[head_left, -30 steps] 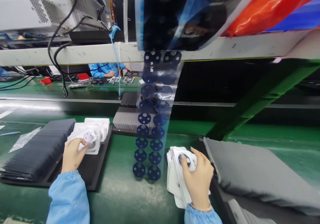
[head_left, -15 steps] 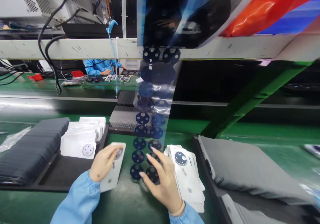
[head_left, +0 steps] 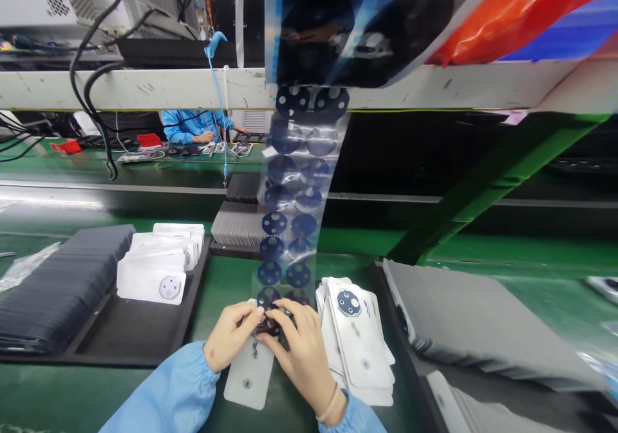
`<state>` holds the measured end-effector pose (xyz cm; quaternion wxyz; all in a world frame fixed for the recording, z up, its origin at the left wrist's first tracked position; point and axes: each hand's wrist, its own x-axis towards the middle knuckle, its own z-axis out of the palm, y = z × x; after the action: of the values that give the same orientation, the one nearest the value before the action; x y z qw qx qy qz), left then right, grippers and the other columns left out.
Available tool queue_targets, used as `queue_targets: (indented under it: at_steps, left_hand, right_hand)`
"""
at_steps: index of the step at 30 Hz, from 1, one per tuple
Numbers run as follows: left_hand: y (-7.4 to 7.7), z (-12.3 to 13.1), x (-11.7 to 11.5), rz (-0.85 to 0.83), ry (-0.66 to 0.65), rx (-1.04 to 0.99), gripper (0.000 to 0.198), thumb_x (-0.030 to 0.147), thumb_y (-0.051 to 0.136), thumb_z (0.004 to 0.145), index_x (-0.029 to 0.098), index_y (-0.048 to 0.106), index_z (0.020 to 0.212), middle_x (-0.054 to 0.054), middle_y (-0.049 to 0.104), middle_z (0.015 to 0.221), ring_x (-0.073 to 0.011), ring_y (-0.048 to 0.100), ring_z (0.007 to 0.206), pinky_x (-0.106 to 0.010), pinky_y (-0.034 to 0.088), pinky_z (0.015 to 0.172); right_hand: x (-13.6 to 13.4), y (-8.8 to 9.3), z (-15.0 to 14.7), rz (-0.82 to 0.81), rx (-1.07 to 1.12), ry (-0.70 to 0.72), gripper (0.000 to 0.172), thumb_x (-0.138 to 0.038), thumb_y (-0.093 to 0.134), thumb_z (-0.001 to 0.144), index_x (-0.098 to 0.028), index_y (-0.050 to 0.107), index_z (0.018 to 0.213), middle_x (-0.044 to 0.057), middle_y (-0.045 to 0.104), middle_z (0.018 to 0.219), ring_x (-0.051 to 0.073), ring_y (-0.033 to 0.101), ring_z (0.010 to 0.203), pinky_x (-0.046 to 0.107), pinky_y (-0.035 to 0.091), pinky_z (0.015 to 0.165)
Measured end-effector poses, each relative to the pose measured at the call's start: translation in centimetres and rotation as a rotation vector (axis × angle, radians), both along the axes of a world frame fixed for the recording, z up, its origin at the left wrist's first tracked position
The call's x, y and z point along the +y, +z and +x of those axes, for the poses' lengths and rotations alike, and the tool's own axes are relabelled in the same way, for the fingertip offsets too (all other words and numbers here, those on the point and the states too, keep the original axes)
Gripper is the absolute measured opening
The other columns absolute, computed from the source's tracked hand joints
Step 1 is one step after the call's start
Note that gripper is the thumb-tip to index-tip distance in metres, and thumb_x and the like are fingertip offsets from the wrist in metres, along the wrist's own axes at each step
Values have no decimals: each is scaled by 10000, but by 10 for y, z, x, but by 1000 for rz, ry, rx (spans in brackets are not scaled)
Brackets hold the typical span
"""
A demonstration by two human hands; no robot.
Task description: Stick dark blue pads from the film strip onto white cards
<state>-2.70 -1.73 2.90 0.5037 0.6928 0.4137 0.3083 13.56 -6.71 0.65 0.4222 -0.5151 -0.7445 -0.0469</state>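
A clear film strip [head_left: 313,278] with rows of dark round stickers [head_left: 269,273] hangs down to the bench in front of me. Under its lower end lies a white phone back panel [head_left: 248,375], tilted slightly. My left hand [head_left: 232,336] is closed at the panel's upper end, thumb pressed at the edge of a dark sticker. My right hand [head_left: 304,352] pinches the same sticker area from the right, thumb and fingers curled round it. The fingers partly hide the sticker, so its exact seating on the panel cannot be made out.
White panels [head_left: 360,343] are stacked at right, the top one bearing a dark sticker. More white panels [head_left: 152,275] lie on a black tray [head_left: 130,333] beside dark sleeves [head_left: 62,285]. A grey padded stack [head_left: 483,323] stands far right. A co-worker's blue sleeve [head_left: 178,127] shows behind.
My left hand has brought the white panel right and nearer, under the strip's lower end. My right hand has shifted slightly left, its fingers closing at the sticker beside the left thumb.
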Motion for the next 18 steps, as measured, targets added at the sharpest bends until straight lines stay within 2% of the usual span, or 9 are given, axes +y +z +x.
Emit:
queue_targets:
  at_steps: [2,6,9,10,12,15,18]
  left_hand:
    - [1,2,-3,7,13,-8,376,418,471,928,154,612,699,-13,572,707,-158,503,706,-278,406,722]
    - [0,5,-5,-35,28,-52,317,394,528,904,159,601,704,-10,570,732,-161,510,730,-269,402,717]
    - [-2,6,-4,-104,18,-113,299,398,549,890,155,609,727,-15,580,756,-168,519,753,-271,410,724]
    - [-2,6,-4,-133,17,-138,294,401,553,888,154,617,743,-16,587,763,-169,524,760,-273,416,732]
    - [-4,6,-4,-189,20,-189,276,401,567,883,151,633,786,-22,610,790,-175,539,785,-281,427,761]
    - [-5,7,-4,-249,38,-260,258,399,592,873,151,644,825,-31,633,822,-185,562,825,-289,439,797]
    - [-4,7,-5,-241,59,-311,246,396,627,853,156,643,803,-26,632,815,-178,562,816,-283,445,797]
  right_hand:
    - [0,1,-1,-16,47,-2,122,-294,560,920,-207,570,1005,90,629,962,244,592,895,403,453,789]
    - [0,0,-1,-42,90,-6,72,-262,540,926,-195,541,897,68,599,876,220,561,807,365,451,710]
    - [-1,-3,-2,-30,91,-16,136,-234,515,934,-205,519,801,49,576,804,206,548,750,346,450,672]
    - [-2,-4,-3,-11,85,-34,124,-235,514,935,-203,533,816,61,586,831,216,560,781,356,459,694]
    - [-2,-6,-3,26,51,-84,94,-246,531,931,-186,585,979,118,614,1016,262,575,958,404,468,805]
    - [-2,-6,-2,52,-32,-90,360,-239,561,921,-169,523,1272,156,565,1281,301,496,1209,461,410,973]
    - [-1,-3,-2,60,-37,-21,413,-198,566,919,-173,496,1326,144,579,1312,266,523,1224,446,417,1008]
